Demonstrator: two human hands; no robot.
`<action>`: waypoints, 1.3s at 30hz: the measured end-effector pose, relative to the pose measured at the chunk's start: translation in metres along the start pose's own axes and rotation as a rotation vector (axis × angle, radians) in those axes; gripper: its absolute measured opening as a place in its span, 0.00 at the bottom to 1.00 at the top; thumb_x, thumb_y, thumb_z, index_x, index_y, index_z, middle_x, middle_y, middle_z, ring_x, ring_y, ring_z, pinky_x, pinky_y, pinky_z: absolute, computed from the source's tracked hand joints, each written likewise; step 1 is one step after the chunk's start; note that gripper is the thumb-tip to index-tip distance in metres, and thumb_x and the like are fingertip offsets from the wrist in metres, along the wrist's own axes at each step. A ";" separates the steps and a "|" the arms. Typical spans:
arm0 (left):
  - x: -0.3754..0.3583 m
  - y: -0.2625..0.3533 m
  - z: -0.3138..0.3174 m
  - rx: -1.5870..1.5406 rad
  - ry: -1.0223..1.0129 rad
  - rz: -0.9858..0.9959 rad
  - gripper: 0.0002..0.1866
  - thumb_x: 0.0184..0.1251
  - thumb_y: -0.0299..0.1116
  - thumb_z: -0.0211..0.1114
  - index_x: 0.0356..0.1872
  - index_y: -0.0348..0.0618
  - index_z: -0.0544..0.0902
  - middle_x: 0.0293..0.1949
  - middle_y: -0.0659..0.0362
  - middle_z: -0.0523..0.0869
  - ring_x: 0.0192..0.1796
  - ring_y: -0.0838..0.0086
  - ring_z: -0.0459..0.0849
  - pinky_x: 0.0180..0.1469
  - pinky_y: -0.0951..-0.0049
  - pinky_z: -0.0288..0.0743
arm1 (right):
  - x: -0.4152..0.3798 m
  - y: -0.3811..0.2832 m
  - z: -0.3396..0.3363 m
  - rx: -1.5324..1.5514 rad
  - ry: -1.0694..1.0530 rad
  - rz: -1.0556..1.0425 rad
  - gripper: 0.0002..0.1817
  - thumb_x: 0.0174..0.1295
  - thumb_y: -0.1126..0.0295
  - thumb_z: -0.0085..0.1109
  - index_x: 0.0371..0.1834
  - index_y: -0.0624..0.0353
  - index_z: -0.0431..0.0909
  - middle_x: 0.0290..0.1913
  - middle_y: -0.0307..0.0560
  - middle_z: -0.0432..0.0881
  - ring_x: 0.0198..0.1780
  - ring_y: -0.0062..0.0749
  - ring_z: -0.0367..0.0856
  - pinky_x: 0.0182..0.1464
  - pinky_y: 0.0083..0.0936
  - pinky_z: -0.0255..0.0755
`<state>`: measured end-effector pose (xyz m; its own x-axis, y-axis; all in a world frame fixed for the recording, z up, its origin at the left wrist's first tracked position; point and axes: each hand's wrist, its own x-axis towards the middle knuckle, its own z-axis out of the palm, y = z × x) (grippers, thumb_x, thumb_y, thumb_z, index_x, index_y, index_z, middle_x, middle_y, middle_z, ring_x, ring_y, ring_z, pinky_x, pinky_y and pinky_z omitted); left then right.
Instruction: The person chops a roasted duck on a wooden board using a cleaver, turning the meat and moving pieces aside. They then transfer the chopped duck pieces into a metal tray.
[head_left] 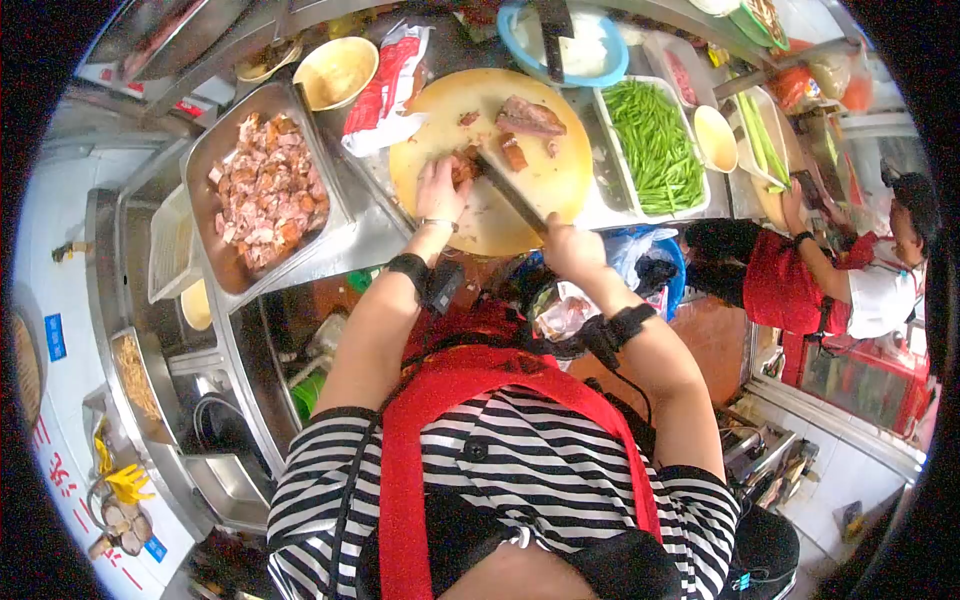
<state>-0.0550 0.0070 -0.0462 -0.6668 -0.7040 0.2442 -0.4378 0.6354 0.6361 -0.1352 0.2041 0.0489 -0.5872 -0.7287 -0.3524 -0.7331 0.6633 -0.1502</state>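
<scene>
On the round yellowish cutting board [425, 105], my left hand [440, 195] has its fingers curled over a browned piece of meat [465, 166]. My right hand [574, 249] is closed around the handle of a knife [512, 194]. The blade is seen nearly edge-on, its far end right beside the meat under my left fingers. Farther back on the board lie a larger chunk of meat [531, 117] and a smaller brown piece [513, 152], with small scraps around them.
A metal tray of chopped meat [268, 190] stands left. Behind are a yellow bowl [337, 74], a red-and-white bag [388, 88] and a blue basin [610, 60]. A white tray of cut green vegetables [655, 145] stands right. A co-worker in a red apron [790, 280] works farther right.
</scene>
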 end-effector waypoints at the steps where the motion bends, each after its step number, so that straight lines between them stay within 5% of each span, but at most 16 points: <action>1: 0.001 -0.005 -0.002 -0.099 -0.025 0.067 0.19 0.45 0.31 0.64 0.42 0.45 0.72 0.41 0.53 0.75 0.42 0.57 0.75 0.43 0.61 0.70 | 0.000 0.005 -0.003 0.038 0.017 0.017 0.13 0.57 0.62 0.47 0.37 0.61 0.66 0.23 0.57 0.79 0.28 0.50 0.80 0.29 0.43 0.73; 5: -0.011 -0.009 -0.034 -0.360 -0.159 0.020 0.18 0.46 0.31 0.64 0.41 0.44 0.73 0.38 0.53 0.75 0.37 0.61 0.77 0.39 0.66 0.72 | 0.003 -0.001 -0.018 0.124 0.390 -0.048 0.13 0.57 0.60 0.51 0.31 0.59 0.65 0.14 0.57 0.74 0.19 0.52 0.76 0.21 0.42 0.69; 8: -0.036 -0.038 -0.038 -0.302 0.031 -0.088 0.13 0.52 0.28 0.62 0.41 0.42 0.75 0.38 0.55 0.77 0.38 0.69 0.78 0.40 0.72 0.73 | 0.002 -0.025 -0.053 0.255 0.678 -0.167 0.12 0.56 0.64 0.54 0.26 0.58 0.63 0.11 0.54 0.71 0.13 0.49 0.73 0.15 0.39 0.65; 11: -0.046 -0.036 -0.049 -0.312 0.063 -0.186 0.11 0.52 0.27 0.60 0.38 0.42 0.76 0.35 0.55 0.78 0.37 0.69 0.78 0.39 0.72 0.73 | 0.027 -0.038 -0.028 0.336 0.824 -0.300 0.12 0.57 0.63 0.51 0.32 0.61 0.65 0.10 0.52 0.72 0.12 0.45 0.73 0.15 0.37 0.67; 12: -0.047 -0.032 -0.050 -0.362 0.064 -0.211 0.10 0.51 0.26 0.60 0.37 0.42 0.76 0.34 0.56 0.78 0.37 0.69 0.78 0.39 0.72 0.73 | 0.035 -0.048 -0.019 0.146 0.403 -0.073 0.13 0.59 0.61 0.47 0.33 0.62 0.68 0.19 0.57 0.76 0.21 0.52 0.77 0.21 0.38 0.70; 13: -0.046 -0.026 -0.047 -0.364 0.067 -0.210 0.10 0.51 0.26 0.60 0.37 0.42 0.76 0.34 0.56 0.78 0.37 0.69 0.78 0.39 0.72 0.73 | 0.059 -0.043 0.019 -0.087 0.292 -0.140 0.13 0.58 0.62 0.44 0.36 0.62 0.68 0.20 0.53 0.78 0.22 0.46 0.79 0.23 0.37 0.72; 18: -0.026 0.002 -0.023 -0.097 0.011 -0.102 0.13 0.47 0.30 0.62 0.37 0.43 0.74 0.36 0.51 0.76 0.42 0.56 0.74 0.46 0.64 0.69 | 0.064 -0.062 0.021 -0.193 0.159 -0.172 0.10 0.52 0.70 0.46 0.37 0.59 0.68 0.22 0.47 0.80 0.24 0.36 0.81 0.25 0.32 0.75; 23: -0.006 0.003 -0.013 0.230 -0.138 -0.032 0.19 0.43 0.29 0.61 0.41 0.37 0.72 0.42 0.48 0.74 0.46 0.54 0.72 0.48 0.61 0.68 | 0.035 -0.043 0.033 -0.213 0.223 -0.174 0.09 0.52 0.71 0.44 0.36 0.58 0.67 0.22 0.49 0.80 0.24 0.38 0.81 0.25 0.32 0.74; 25: -0.002 0.001 -0.012 0.236 -0.094 0.037 0.19 0.44 0.30 0.61 0.42 0.40 0.73 0.42 0.49 0.75 0.46 0.54 0.73 0.49 0.61 0.67 | 0.008 -0.028 0.020 -0.135 0.092 -0.145 0.08 0.52 0.71 0.44 0.35 0.59 0.66 0.20 0.50 0.79 0.23 0.41 0.80 0.25 0.35 0.74; 27: 0.010 0.002 -0.019 0.171 -0.146 -0.191 0.20 0.43 0.29 0.61 0.43 0.42 0.73 0.43 0.50 0.75 0.47 0.55 0.72 0.50 0.62 0.66 | -0.015 -0.006 0.015 -0.115 0.015 -0.119 0.10 0.51 0.71 0.45 0.37 0.58 0.68 0.21 0.50 0.79 0.24 0.41 0.81 0.25 0.37 0.75; 29: 0.023 -0.005 -0.013 0.138 -0.060 -0.105 0.21 0.42 0.29 0.61 0.44 0.46 0.73 0.44 0.52 0.75 0.48 0.56 0.72 0.51 0.64 0.66 | -0.036 0.017 0.012 -0.096 0.017 -0.089 0.11 0.49 0.70 0.48 0.37 0.58 0.67 0.19 0.51 0.78 0.22 0.44 0.80 0.25 0.38 0.74; 31: 0.036 -0.002 -0.017 0.067 0.004 0.405 0.22 0.41 0.28 0.62 0.44 0.49 0.73 0.44 0.55 0.76 0.50 0.59 0.71 0.51 0.63 0.65 | -0.049 0.035 0.008 -0.061 0.091 -0.059 0.11 0.52 0.67 0.49 0.37 0.58 0.67 0.18 0.53 0.78 0.22 0.47 0.79 0.25 0.39 0.73; 32: 0.036 0.004 -0.017 0.153 -0.121 0.473 0.22 0.41 0.30 0.63 0.44 0.52 0.74 0.45 0.58 0.76 0.51 0.63 0.72 0.54 0.60 0.62 | -0.052 0.037 0.005 -0.027 0.127 0.008 0.11 0.53 0.65 0.49 0.37 0.58 0.67 0.18 0.54 0.77 0.22 0.48 0.79 0.25 0.40 0.73; 35: 0.035 0.005 -0.010 0.260 -0.388 0.412 0.23 0.43 0.35 0.64 0.46 0.51 0.73 0.47 0.59 0.76 0.53 0.64 0.71 0.57 0.60 0.56 | -0.054 0.046 0.006 0.047 0.186 0.079 0.14 0.56 0.60 0.49 0.37 0.59 0.67 0.19 0.57 0.77 0.23 0.51 0.78 0.26 0.43 0.72; 39: 0.011 0.029 -0.021 0.325 -0.491 0.317 0.25 0.46 0.46 0.64 0.47 0.50 0.74 0.43 0.55 0.79 0.47 0.64 0.75 0.58 0.61 0.54 | -0.050 0.039 0.011 0.114 0.196 0.146 0.14 0.57 0.58 0.48 0.33 0.59 0.66 0.19 0.60 0.76 0.24 0.53 0.77 0.27 0.44 0.72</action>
<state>-0.0627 0.0112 -0.0093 -0.9564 -0.2906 -0.0276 -0.2841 0.9050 0.3167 -0.1307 0.2687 0.0502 -0.7474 -0.6354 -0.1943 -0.5986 0.7708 -0.2181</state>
